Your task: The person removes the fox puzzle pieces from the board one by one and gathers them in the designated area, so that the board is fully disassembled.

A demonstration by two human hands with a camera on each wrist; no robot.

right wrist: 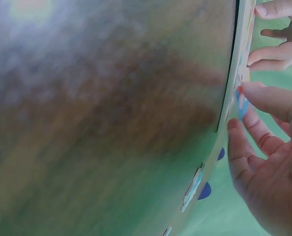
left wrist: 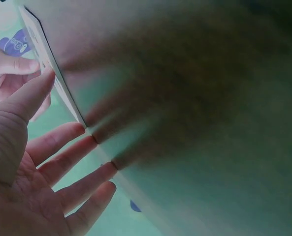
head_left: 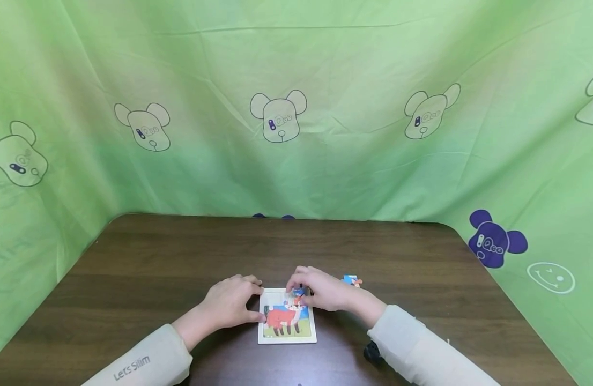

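Observation:
A jigsaw puzzle (head_left: 288, 324) in a white frame lies on the table, with a red four-legged animal on green ground in its picture. My right hand (head_left: 320, 288) is over the puzzle's upper right part. Between its thumb and fingers it pinches a blue and orange puzzle piece (right wrist: 242, 103), tilted against the puzzle surface. At the left side of the frame is my left hand (head_left: 234, 301), fingers spread. In the left wrist view, its thumb (left wrist: 45, 83) touches the frame's edge and its fingertips rest on the tabletop beside it. The frame's upper left shows pale bare backing.
Loose puzzle pieces (head_left: 350, 280) lie on the table beyond the right wrist; one piece (right wrist: 192, 189) shows larger in the right wrist view. The dark wooden table (head_left: 180, 252) meets a green curtain (head_left: 287, 171) printed with bear heads. A black device (head_left: 372, 354) sits under the right sleeve.

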